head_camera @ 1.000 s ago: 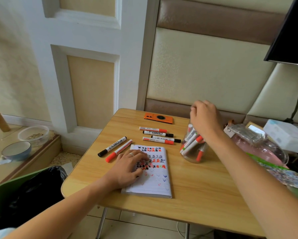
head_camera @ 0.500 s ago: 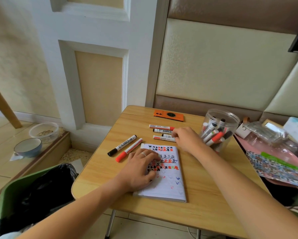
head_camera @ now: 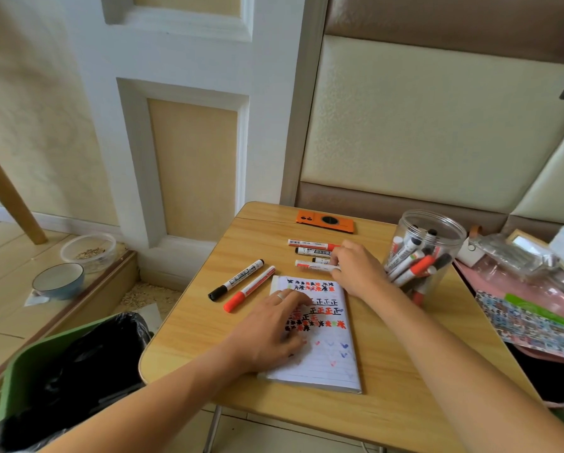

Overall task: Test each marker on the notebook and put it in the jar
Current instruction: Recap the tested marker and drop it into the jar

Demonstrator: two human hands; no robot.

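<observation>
A lined notebook (head_camera: 326,361) covered in red and black test marks lies on the wooden table (head_camera: 404,403). My left hand (head_camera: 270,328) rests flat on its page. My right hand (head_camera: 359,273) reaches to a row of several markers behind the notebook and pinches the end of the nearest one, a white marker (head_camera: 310,264). The row also holds a red marker (head_camera: 310,244) and a black marker (head_camera: 310,251). A black-capped marker (head_camera: 238,278) and a red-capped marker (head_camera: 251,291) lie left of the notebook. The clear jar (head_camera: 437,223) at the right holds several markers.
An orange phone case (head_camera: 324,220) lies at the table's far edge. A pink tray with bags and papers (head_camera: 519,282) crowds the right side. A green bin with a black bag (head_camera: 78,371) stands at the left, and a bowl (head_camera: 58,279) and a plastic tub (head_camera: 89,248) sit on the floor.
My right hand has come away from the jar's mouth, moved left and down to the row of markers, and closed its fingertips on the nearest one. My left hand has stayed on the notebook.
</observation>
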